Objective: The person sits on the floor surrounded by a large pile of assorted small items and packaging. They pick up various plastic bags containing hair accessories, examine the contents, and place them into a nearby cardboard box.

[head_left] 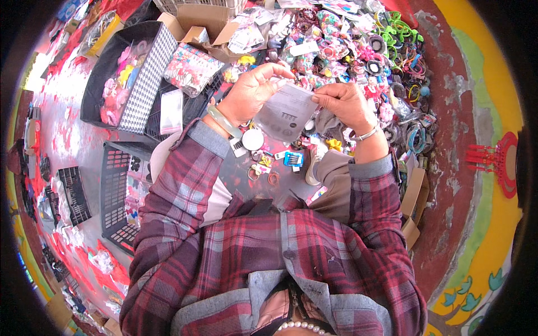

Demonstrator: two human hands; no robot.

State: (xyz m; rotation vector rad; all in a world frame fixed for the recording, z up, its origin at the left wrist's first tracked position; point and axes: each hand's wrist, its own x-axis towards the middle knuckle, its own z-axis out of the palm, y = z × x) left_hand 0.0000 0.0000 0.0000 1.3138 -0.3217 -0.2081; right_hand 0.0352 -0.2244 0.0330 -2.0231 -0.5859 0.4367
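A clear plastic bag [288, 112] with dark print on it hangs in front of me, held up by its top edge. My left hand [249, 94] is closed at the upper left corner, with thumb and forefinger near each other. At the upper right corner, my right hand [346, 105] pinches the edge between thumb and fingers. What lies inside the bag, if anything, I cannot make out. Below it are a round white lid-like disc [253, 139], a small blue item [293, 159] and a yellow hair ornament [334, 144].
A large heap of colourful hair accessories [330, 42] spreads beyond my hands. To the left stand a dark box [147, 75] with a houndstooth side, a black plastic basket [115, 193] and a pack of small white bags [171, 112]. An open cardboard box [204, 22] is behind.
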